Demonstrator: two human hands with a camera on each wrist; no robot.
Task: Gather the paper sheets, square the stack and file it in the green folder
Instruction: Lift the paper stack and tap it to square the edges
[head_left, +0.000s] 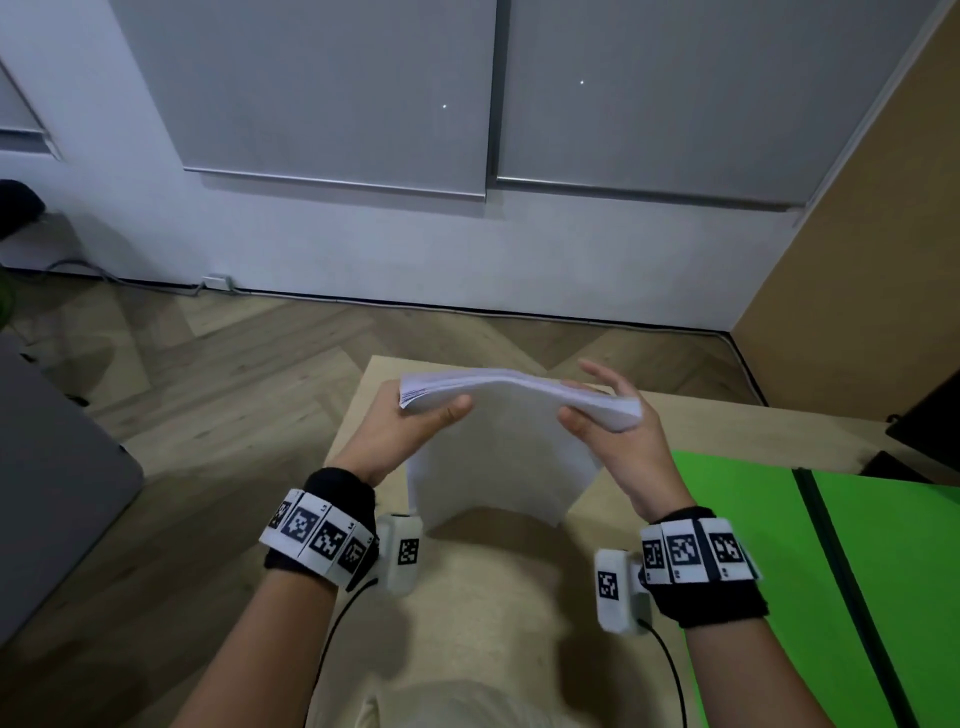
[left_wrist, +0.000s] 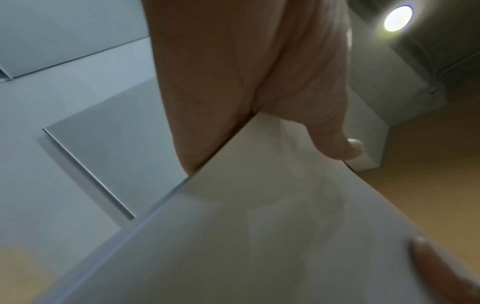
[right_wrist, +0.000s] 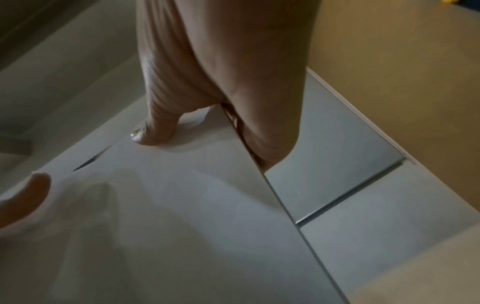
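- One stack of paper sheets (head_left: 506, 441) is held upright above the table (head_left: 483, 597), its top edge bowed upward; how many sheets it holds cannot be counted.
- Two hands grip the stack, one at each upper corner.
- The left hand (head_left: 410, 423) holds the corner at 10 o'clock of the stack, thumb across the near face and fingers behind; the left wrist view shows the thumb (left_wrist: 335, 142) pressed on the sheet.
- The right hand (head_left: 618, 431) holds the corner at 2 o'clock, thumb on the near face, the fingers behind only partly curled and their tips standing above the top edge.
- The stack's lower edge hangs at 6 o'clock, apart from the tabletop, with a shadow beneath it.
- One green folder (head_left: 769, 561) lies open on the table at 4 o'clock of the stack, a dark spine strip (head_left: 841, 571) running down it.
- Two marker-patterned wristbands show, one per wrist.
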